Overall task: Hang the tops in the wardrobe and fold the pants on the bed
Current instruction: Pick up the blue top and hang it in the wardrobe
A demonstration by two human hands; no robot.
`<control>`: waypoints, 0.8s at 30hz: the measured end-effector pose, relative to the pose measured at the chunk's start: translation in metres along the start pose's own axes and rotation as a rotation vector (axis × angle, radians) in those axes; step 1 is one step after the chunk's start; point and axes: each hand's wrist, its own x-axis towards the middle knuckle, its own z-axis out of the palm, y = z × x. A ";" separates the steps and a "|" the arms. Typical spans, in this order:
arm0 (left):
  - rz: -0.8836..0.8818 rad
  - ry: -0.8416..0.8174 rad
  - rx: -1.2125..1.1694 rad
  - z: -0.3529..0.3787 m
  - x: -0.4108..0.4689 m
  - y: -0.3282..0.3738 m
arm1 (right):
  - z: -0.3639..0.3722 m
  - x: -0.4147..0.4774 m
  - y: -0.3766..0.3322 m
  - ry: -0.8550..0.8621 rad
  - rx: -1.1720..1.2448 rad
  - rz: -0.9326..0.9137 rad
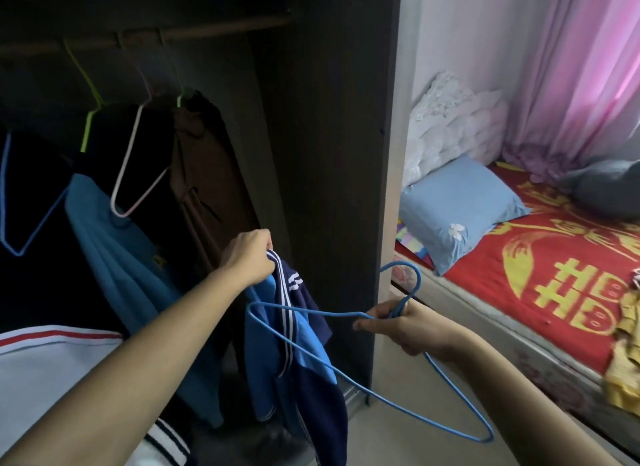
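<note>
Two hands are busy before the open dark wooden wardrobe (329, 153): the left hand (247, 256) grips the collar of a navy-and-light-blue top with white stripes (294, 330), which hangs from the fist just inside the wardrobe's side panel. The right hand (401, 323) clasps the neck of a thin blue wire hanger (329, 312), one arm of which crosses in front of the top. To the right lies the red-and-gold covered bed (554, 275).

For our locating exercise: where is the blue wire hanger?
Head view, lower centre: the blue wire hanger is in the right hand, beside the navy top the left hand holds.
</note>
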 end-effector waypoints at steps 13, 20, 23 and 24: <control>-0.052 0.086 -0.024 -0.014 -0.020 -0.001 | 0.045 0.019 -0.034 0.098 0.135 -0.026; 0.095 0.097 -0.273 -0.039 -0.035 0.016 | 0.066 0.060 -0.049 0.281 0.231 -0.091; 0.189 0.146 -0.194 -0.041 -0.037 0.003 | 0.049 0.053 -0.075 0.352 0.314 -0.246; 0.233 0.160 -0.182 -0.042 -0.035 0.001 | 0.044 0.050 -0.080 0.360 0.283 -0.296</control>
